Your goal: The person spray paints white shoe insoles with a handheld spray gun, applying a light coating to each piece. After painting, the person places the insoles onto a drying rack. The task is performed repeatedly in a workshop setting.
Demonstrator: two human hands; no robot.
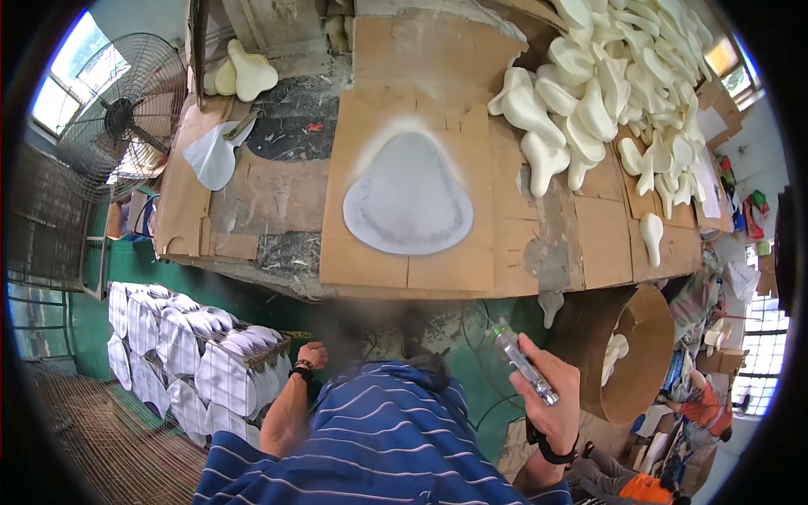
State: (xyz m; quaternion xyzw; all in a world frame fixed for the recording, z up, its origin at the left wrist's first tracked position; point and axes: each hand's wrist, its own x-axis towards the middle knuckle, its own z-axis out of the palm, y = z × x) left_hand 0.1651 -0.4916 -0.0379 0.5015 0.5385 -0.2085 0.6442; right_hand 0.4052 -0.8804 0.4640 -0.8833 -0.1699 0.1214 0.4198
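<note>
Green-ended tool (525,365) in the right hand (547,380); grey-white sheet (408,194) flat on cardboard

Right hand: fingers wrapped around the tool's clear and silver body, thumb along it; green end points up and to the left, toward the table (237,220). Black band (551,446) at the wrist.

Left hand (311,355): at the person's left side, below the table edge. Fingers look curled; cannot tell how tightly, or whether anything is held. Dark band (305,372) at this wrist too.

Sheet: rounded triangle, narrow end away from the person, on a cardboard panel (353,261) mid-table. Well apart from both hands. Surface mottled, darker grey patches along the sides and lower edge. Pale halo on the cardboard around its upper outline.

Table, right: large heap of cream moulded pieces (589,93), several overlapping; one single piece (651,239) lies nearer the front edge.
Table, left: pale flat piece (215,158); beyond it, cream pieces (251,74) near the back; small red scrap (314,127) on a dark patch.

Surroundings: wire-guarded fan (118,118) left of the table; below it, a wire rack of white pads (181,341). Right: round cardboard drum (581,358), cream pieces inside. Co-worker in orange (709,412), far lower right.
</note>
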